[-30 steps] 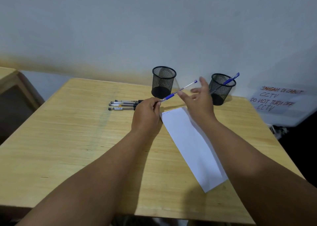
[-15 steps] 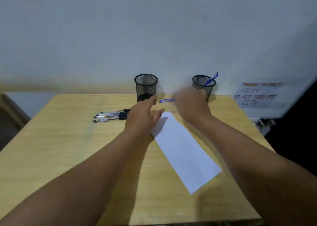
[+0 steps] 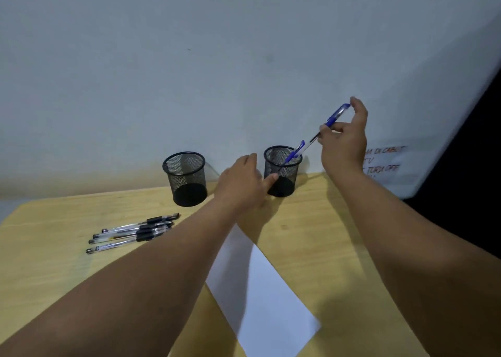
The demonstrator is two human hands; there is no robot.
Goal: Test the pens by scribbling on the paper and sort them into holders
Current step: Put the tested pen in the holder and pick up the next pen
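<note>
Pale grey-white wall [image 3: 189, 58] fills the top half; a paper sign [image 3: 385, 164] w/ handwritten red-brown lettering is stuck on it at far right, partly hidden by the right forearm, text only partly legible ("TURN OFF").

Below, a light wooden table [image 3: 54, 248] runs up to the wall. A white paper sheet [image 3: 260, 297] lies on it, angled from centre toward lower right, top end hidden under the left arm.

Two bare forearms reach in from the bottom edge. Left hand [image 3: 241, 185] is empty, fingers loosely extended, hovering btwn the two holders, thumb tip at the side of the right one; cannot tell if it touches.

Right hand [image 3: 344, 139] is raised above & right of the right mesh holder [image 3: 282, 172], pinching a blue pen [image 3: 329, 124] tilted, its lower end pointing down toward the holder's rim, not yet inside.

That black mesh holder already has one blue pen [image 3: 294, 153] leaning in it. Left mesh holder [image 3: 187, 177], same black mesh cup, stands apart to the left, looks empty.

On the table left of the arms: approx 4 clear-barrel black pens [image 3: 130, 233] lying side by side, touching.
</note>
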